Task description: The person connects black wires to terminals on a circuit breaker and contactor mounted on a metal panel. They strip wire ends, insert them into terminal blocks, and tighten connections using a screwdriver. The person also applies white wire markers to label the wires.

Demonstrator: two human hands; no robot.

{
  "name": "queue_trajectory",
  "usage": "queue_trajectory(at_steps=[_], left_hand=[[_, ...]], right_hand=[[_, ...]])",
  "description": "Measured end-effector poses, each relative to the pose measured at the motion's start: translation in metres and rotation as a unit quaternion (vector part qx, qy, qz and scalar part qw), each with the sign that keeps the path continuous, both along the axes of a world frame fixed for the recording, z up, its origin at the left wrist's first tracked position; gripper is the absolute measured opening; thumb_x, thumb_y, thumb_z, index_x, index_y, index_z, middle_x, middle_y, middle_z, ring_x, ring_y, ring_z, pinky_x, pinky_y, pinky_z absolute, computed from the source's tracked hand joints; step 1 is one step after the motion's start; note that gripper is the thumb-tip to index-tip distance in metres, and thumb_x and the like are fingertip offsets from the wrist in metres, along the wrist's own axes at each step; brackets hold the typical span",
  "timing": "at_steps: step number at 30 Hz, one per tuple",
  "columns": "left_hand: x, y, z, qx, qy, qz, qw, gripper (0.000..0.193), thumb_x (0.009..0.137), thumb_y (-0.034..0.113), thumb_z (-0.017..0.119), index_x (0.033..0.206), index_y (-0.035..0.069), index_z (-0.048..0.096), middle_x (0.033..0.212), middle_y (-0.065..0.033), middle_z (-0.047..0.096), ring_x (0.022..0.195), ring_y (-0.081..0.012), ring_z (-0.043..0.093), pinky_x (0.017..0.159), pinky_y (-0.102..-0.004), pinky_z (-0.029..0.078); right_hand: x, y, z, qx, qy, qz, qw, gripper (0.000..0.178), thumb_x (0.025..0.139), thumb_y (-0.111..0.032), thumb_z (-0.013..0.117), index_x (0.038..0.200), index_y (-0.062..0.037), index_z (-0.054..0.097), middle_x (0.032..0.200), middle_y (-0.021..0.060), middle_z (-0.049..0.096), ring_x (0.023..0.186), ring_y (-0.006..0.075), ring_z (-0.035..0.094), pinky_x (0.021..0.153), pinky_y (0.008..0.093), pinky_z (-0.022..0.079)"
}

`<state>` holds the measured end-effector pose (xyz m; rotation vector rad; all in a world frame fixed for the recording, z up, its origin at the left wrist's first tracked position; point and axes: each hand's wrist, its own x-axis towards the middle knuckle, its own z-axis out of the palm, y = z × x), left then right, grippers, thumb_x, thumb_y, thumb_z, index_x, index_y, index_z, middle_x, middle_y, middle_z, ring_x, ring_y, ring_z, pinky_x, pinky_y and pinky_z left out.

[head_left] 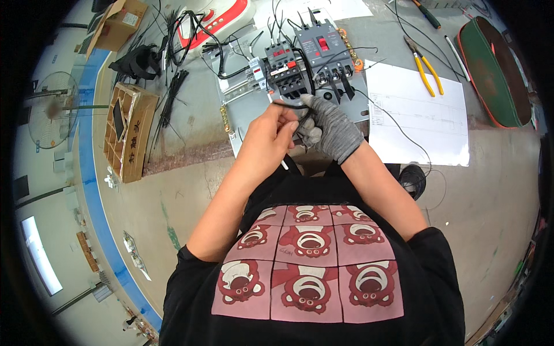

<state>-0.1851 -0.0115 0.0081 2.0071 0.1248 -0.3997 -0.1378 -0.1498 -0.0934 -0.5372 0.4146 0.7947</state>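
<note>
Both hands meet at the near edge of a metal mounting plate [235, 92], fingers closed on a black wire [292, 106]. My left hand [270, 135] is bare and pinches the wire. My right hand [333, 127] wears a grey knit glove, thumb and fingers pressed round the same wire. Part of it is hidden between the fingers. Just beyond the hands, a contactor [283, 68] stands on the plate beside a larger grey circuit breaker [322, 46] with a red switch. A small white-and-blue module [256, 70] sits left of the contactor. Black wires rise from these devices.
A sheet with a line drawing [415, 127] lies at right, with yellow-handled pliers [424, 69] across it. Beyond are a screwdriver [428, 16] and a green pouch [490, 69]. At left are a wooden compartment box [133, 138], a cardboard box [118, 26] and bundled black strips [172, 95].
</note>
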Motion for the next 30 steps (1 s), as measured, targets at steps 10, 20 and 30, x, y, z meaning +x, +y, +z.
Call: queue_trajectory(at_steps=[10, 20, 30], left_hand=[[0.005, 0.004, -0.01, 0.084, -0.12, -0.055, 0.988, 0.009, 0.093, 0.006, 0.058, 0.098, -0.001, 0.055, 0.075, -0.0053, 0.058, 0.06, -0.0108, 0.054, 0.053, -0.0281, 0.043], [0.003, 0.0, -0.009, 0.088, -0.078, -0.055, 0.991, 0.012, 0.095, 0.008, 0.054, 0.104, 0.0, 0.055, 0.073, -0.006, 0.056, 0.052, -0.0101, 0.052, 0.048, -0.0263, 0.041], [0.003, -0.014, -0.002, 0.013, -0.016, 0.003, 1.0, 0.011, 0.093, 0.008, 0.055, 0.097, -0.003, 0.054, 0.072, -0.0138, 0.06, 0.054, -0.0234, 0.058, 0.053, -0.0335, 0.046]], right_hand=[[-0.003, -0.026, 0.012, -0.087, -0.082, 0.056, 0.991, 0.016, 0.092, -0.024, 0.063, 0.094, -0.0082, 0.066, 0.076, 0.0027, 0.065, 0.056, 0.0103, 0.059, 0.047, 0.0195, 0.047], [-0.007, -0.04, 0.022, -0.242, -0.218, 0.137, 0.936, 0.019, 0.083, -0.024, 0.076, 0.093, -0.0103, 0.068, 0.07, -0.0043, 0.061, 0.051, 0.0048, 0.05, 0.044, 0.0195, 0.038], [-0.013, -0.024, 0.013, -0.264, -0.247, 0.099, 0.927, 0.018, 0.081, -0.015, 0.077, 0.085, -0.0022, 0.065, 0.072, 0.0026, 0.064, 0.061, 0.0087, 0.057, 0.051, 0.0255, 0.046]])
